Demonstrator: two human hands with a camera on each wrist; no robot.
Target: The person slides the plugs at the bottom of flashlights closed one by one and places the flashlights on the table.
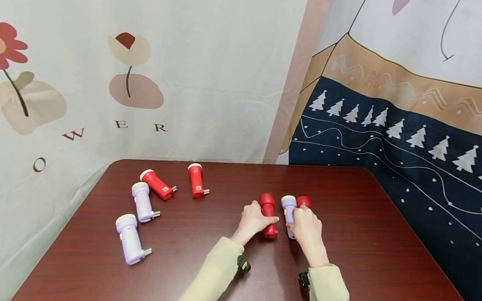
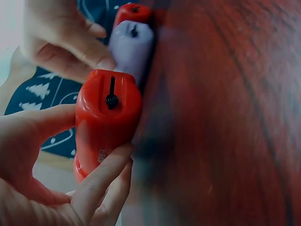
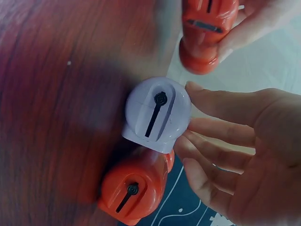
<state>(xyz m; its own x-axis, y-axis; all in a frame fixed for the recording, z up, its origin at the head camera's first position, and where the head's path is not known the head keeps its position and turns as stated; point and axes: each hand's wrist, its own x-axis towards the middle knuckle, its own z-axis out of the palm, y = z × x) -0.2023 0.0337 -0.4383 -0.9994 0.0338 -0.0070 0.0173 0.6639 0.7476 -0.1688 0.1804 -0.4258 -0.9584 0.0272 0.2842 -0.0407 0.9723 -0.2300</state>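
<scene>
Sleeves (image 1: pixel 217 269) (image 1: pixel 328 289), hands (image 1: pixel 253 221) (image 1: pixel 307 229) on flashlights (image 1: pixel 268 209) (image 1: pixel 288 213) (red, lilac)

A dark reddish-brown table (image 1: pixel 193 275) with wood grain and rounded far corners is shown. On its left part, a near lavender flashlight (image 1: pixel 130 242), a far lavender flashlight (image 1: pixel 142 206), a slanted red flashlight (image 1: pixel 157 184) and a far red flashlight (image 1: pixel 196 181) are laid, all with plug prongs (image 1: pixel 147 252) exposed. On its right part, a bare-sided row is formed by a left red flashlight (image 1: pixel 267 208), a middle lavender flashlight (image 1: pixel 288 205) and a right red flashlight (image 1: pixel 304 200), the last partly hidden.
</scene>
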